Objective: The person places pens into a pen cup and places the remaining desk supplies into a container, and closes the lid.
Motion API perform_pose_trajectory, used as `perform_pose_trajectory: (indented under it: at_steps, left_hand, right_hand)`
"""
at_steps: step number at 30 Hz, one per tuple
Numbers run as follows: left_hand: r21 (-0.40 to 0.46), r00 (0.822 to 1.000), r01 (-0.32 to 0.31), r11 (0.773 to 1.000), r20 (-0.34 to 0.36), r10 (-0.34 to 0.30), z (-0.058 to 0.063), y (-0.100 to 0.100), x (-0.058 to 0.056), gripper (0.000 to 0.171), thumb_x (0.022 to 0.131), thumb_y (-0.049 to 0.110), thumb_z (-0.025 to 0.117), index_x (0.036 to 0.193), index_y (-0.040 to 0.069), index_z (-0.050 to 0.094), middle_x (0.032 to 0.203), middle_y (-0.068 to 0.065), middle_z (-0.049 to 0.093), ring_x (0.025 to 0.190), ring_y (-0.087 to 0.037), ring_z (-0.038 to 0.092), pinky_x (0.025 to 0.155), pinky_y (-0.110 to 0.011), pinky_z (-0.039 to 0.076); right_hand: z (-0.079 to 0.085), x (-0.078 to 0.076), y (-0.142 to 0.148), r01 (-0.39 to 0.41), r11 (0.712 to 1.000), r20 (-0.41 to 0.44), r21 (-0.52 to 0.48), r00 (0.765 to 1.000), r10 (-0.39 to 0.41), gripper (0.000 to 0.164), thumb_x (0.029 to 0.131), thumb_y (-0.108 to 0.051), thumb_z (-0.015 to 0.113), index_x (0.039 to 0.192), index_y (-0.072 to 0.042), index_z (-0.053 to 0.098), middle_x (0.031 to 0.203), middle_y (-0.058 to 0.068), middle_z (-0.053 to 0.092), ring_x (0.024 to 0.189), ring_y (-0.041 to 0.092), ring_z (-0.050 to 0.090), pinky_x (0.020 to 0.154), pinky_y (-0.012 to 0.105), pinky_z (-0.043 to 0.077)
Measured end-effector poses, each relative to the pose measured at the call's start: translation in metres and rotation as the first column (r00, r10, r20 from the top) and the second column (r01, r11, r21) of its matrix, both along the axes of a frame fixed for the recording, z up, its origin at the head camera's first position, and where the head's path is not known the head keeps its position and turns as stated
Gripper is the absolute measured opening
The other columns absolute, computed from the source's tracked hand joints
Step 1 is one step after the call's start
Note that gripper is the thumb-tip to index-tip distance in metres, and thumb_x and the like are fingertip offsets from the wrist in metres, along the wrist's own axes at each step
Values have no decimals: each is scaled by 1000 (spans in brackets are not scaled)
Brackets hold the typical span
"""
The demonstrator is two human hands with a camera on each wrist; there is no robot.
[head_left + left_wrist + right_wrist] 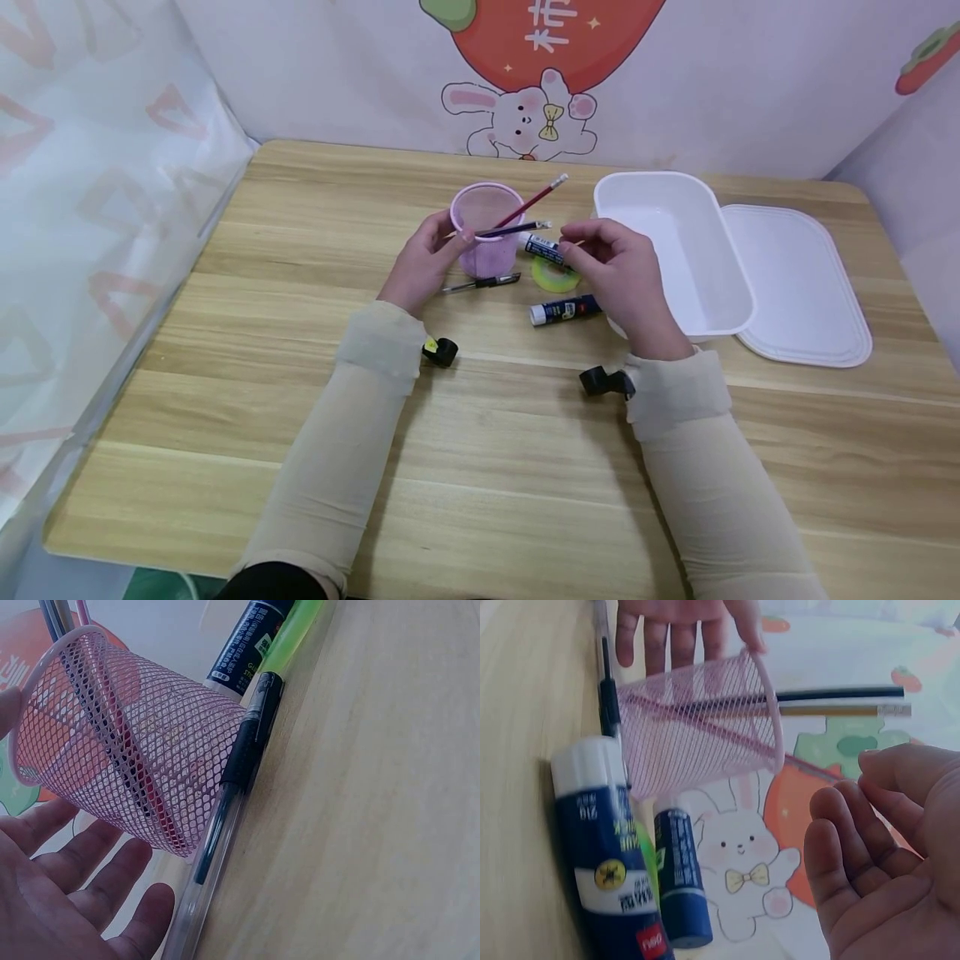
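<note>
My left hand (423, 265) holds a pink mesh pen cup (487, 258), thumb at the rim and fingers along its side. Three pencils lean out of the cup: a red pencil (534, 200), a black pencil (840, 694) and a yellow pencil (832, 710). With fingers loosely bent and nothing between them, my right hand (626, 275) hovers right of the cup. Below it are two blue glue sticks, one glue stick (566, 309) lying in front and another glue stick (543, 247) beside green tape (553, 277). A clear-barrelled gel pen (244, 750) lies before the cup.
A white plastic box (678, 250), without its lid, stands just right of my right hand. Its flat white lid (802, 287) lies farther right, partly under the box's edge. The wooden table (480, 467) meets a printed backdrop (337, 75) at the back.
</note>
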State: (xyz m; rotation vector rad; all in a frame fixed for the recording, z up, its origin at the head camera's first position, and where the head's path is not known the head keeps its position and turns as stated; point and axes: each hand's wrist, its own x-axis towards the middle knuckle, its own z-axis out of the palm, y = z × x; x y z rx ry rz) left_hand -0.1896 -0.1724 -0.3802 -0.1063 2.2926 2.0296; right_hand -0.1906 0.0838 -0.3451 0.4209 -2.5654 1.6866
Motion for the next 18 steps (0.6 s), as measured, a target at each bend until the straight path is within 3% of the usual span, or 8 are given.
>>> perform_pose_trajectory:
  at_steps: [8, 15, 18]
  left_hand:
    - [-7, 1000, 3, 1000, 13, -3, 3, -1, 2, 58, 100, 36, 62, 151, 16, 42, 149, 0, 50, 136, -15, 46, 115, -32, 35]
    - [-36, 999, 16, 999, 45, -14, 25, 5, 15, 59, 103, 31, 59, 153, 11, 38, 154, -6, 45, 140, -20, 43, 118, -35, 32]
    - [-32, 999, 17, 999, 43, -15, 24, 5, 13, 59, 102, 32, 60, 153, 12, 38, 153, -4, 46, 140, -19, 43, 118, -35, 32]
  right_hand:
    - [-8, 9, -22, -109, 994, -55, 14, 992, 110, 18, 95, -8, 70, 110, 0, 71, 106, 10, 71, 86, 16, 60, 73, 20, 52]
    - [-20, 8, -32, -117, 992, -36, 54, 992, 119, 18, 95, -9, 68, 112, -2, 71, 108, 9, 71, 92, 17, 62, 81, 24, 54]
    - [-22, 7, -33, -113, 992, -19, 63, 993, 114, 18, 95, -9, 68, 111, -1, 71, 108, 10, 71, 92, 18, 62, 83, 27, 54]
